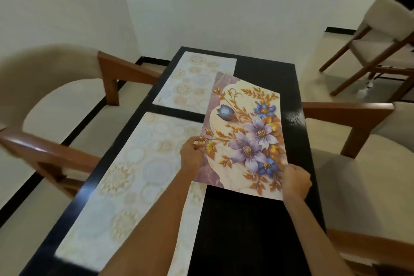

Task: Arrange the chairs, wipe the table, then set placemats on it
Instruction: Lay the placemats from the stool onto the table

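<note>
A black table [264, 231] runs away from me. Two pale placemats with gold circle patterns lie on its left half, one far [195, 80] and one near [134, 186]. A floral placemat [248, 132] with purple and blue flowers is held tilted over the table's right half, overlapping the inner edges of both pale mats. My left hand [191, 152] pinches its left edge. My right hand [295, 182] grips its near right corner.
A wooden chair with a beige curved back [44, 87] stands at the table's left. Another chair [363, 163] sits at the right side. A third chair [380, 47] stands apart on the floor at the far right. White walls meet behind the table.
</note>
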A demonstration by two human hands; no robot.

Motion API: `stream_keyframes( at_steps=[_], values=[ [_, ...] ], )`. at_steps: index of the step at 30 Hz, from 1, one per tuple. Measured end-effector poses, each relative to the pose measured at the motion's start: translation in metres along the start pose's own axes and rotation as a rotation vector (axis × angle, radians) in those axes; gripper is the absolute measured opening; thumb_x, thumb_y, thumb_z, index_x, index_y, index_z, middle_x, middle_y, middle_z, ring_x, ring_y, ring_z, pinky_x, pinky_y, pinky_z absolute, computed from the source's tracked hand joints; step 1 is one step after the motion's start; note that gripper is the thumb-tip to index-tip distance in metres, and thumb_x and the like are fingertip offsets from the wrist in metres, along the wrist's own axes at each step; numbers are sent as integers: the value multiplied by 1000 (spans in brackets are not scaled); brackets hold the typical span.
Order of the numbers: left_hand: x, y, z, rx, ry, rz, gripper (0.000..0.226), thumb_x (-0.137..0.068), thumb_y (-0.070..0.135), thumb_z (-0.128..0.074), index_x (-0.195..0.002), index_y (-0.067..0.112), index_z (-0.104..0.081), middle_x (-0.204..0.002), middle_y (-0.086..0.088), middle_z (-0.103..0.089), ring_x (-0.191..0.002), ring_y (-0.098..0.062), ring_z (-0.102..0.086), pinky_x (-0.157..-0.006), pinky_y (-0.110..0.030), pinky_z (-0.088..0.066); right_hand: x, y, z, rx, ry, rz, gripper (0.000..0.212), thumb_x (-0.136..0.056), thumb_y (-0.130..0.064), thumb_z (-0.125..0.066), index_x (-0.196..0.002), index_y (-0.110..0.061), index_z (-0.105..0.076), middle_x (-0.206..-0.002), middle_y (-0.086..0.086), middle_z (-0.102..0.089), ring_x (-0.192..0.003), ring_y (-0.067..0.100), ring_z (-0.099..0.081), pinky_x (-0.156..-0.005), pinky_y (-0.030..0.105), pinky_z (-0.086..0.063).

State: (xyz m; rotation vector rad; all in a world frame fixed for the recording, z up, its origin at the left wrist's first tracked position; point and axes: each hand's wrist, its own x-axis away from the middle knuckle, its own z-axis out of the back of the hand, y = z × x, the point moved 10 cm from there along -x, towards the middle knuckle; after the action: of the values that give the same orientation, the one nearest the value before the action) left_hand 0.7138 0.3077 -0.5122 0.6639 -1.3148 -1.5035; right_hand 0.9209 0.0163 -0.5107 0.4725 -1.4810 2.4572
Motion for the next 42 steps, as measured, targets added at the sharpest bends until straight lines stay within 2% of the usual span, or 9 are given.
stream_keyframes(
  at_steps=[4,8,12,17,21,25,28,32,42],
  values=[
    [-69,14,-50,-35,-49,16,29,-89,-5,-53,-113,8,-62,-101,-2,-64,-89,-15,-59,-66,-8,-46,-40,3,-14,-174,42,-192,16,-88,-12,-61,-103,-9,-66,-90,10,-69,-76,21,-68,-67,34,-57],
    [-121,19,-97,-43,-125,55,29,-87,-5,-58,-114,4,-63,-108,-13,-67,-102,-27,-63,-91,-37,-52,-64,4,-28,-422,19,-324,30,-88,3,-58,-118,-4,-59,-103,16,-65,-85,27,-69,-72,39,-59],
    [-147,29,-135,-43,-171,80,28,-88,1,-61,-116,7,-64,-113,-7,-66,-104,-20,-62,-96,-35,-49,-88,-3,-32,-497,36,-329,35,-89,8,-57,-122,-3,-56,-95,14,-64,-83,28,-69,-73,37,-59],
    [-145,46,-159,-300,-202,11,28,-95,19,-52,-118,6,-64,-112,-8,-66,-100,-24,-60,-81,-26,-42,-118,-13,-30,-533,130,-279,22,-89,11,-54,-105,-3,-60,-105,15,-65,-84,26,-69,-64,31,-59],
    [-140,41,-167,-434,-232,62,33,-97,35,-44,-122,17,-56,-114,-4,-62,-90,-22,-63,-83,-37,-53,-135,-21,-33,-531,200,-246,32,-89,10,-54,-118,-2,-62,-109,14,-65,-76,21,-70,-62,27,-58],
    [-141,33,-167,-399,-235,125,31,-97,18,-45,-128,19,-49,-108,-4,-60,-74,-21,-65,-67,-34,-59,-149,-36,-41,-531,193,-227,33,-89,9,-55,-119,-4,-62,-109,11,-64,-85,22,-69,-63,27,-59],
    [-144,25,-166,-258,-230,216,29,-95,6,-49,-124,12,-48,-95,-10,-62,-70,-18,-64,-70,-34,-59,-160,-43,-48,-526,171,-204,32,-88,8,-58,-118,-5,-64,-108,11,-66,-83,21,-70,-65,28,-59],
    [-144,21,-163,-246,-190,233,15,-95,5,-50,-110,9,-49,-82,-9,-62,-64,-16,-62,-77,-37,-58,-167,-49,-52,-489,146,-169,33,-90,4,-58,-121,-6,-62,-109,12,-67,-82,20,-71,-69,30,-60],
    [-140,28,-158,-253,-121,185,8,-95,9,-53,-99,14,-50,-84,-7,-62,-63,-15,-63,-58,-22,-54,-163,-49,-47,-482,244,-163,32,-89,-2,-63,-117,-14,-57,-115,13,-64,-80,20,-72,-61,25,-58]
  ],
)
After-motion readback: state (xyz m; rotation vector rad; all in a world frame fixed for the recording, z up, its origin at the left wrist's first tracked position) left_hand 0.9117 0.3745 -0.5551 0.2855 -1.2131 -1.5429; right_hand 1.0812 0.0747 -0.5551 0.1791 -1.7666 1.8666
